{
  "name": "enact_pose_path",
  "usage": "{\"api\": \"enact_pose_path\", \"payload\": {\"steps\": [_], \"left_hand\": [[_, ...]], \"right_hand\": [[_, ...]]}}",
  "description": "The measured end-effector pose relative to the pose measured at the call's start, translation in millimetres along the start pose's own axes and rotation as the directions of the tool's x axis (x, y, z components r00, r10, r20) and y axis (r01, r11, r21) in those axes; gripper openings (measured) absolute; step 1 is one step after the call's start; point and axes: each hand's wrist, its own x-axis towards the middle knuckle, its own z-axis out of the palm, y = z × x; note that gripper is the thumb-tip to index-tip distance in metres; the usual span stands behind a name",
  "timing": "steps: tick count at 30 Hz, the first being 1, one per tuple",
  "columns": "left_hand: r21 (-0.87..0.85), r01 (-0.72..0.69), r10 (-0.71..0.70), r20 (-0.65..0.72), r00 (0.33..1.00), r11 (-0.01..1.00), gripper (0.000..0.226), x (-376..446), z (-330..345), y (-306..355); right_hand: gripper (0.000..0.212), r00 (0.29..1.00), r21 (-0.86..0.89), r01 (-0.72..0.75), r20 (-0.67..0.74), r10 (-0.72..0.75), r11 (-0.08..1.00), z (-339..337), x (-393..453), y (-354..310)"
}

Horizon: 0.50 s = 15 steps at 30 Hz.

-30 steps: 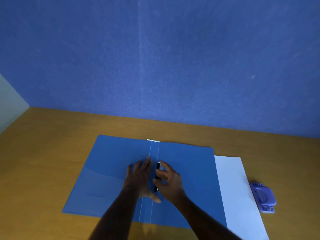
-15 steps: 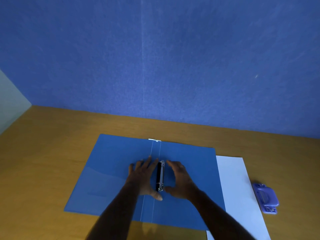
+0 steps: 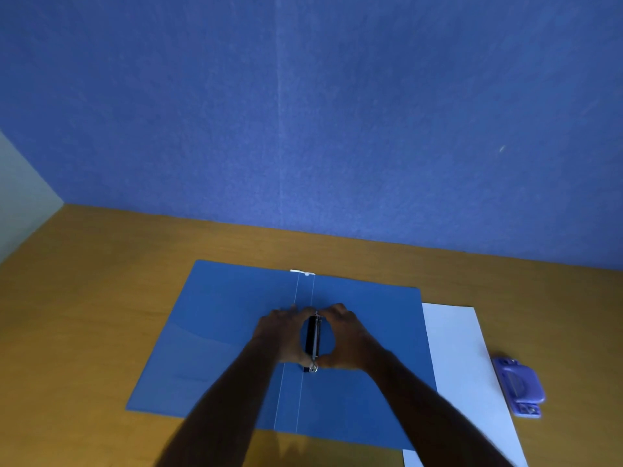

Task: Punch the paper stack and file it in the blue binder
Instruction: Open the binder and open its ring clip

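The blue binder (image 3: 236,332) lies open and flat on the surface (image 3: 101,281). Its ring mechanism (image 3: 313,338) is gripped from both sides: left hand (image 3: 286,335) and right hand (image 3: 350,338) are each curled round it, fingertips at the far end, thumbs at the near end. The paper stack (image 3: 462,358) lies to the right of the grip, partly tucked under the cover; the hole punch (image 3: 519,385) sits further right.

Risks, as judged: rings could snap shut on fingertips if pulled unevenly; the binder could slide since nothing else pins it.

Hard to tell: whether rings are open or closed, and whether the paper is punched yet. The stack's near edge is cut off by the frame and hidden by the right forearm.
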Motion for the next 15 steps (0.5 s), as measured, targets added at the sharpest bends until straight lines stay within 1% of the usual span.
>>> {"api": "enact_pose_path", "payload": {"steps": [5, 15], "left_hand": [[0.003, -0.006, 0.006, 0.006, 1.000, 1.000, 0.104, -0.5, -3.3, 2.5], [-0.029, -0.041, 0.042, 0.032, 0.999, 0.999, 0.095, 0.5, -10.8, -0.1]], "right_hand": [[0.101, 1.000, -0.005, -0.007, -0.009, 0.007, 1.000, -0.1, 3.1, -2.2], [0.100, 1.000, 0.085, -0.014, -0.026, 0.017, 0.996, -3.6, -4.6, 5.3]]}}
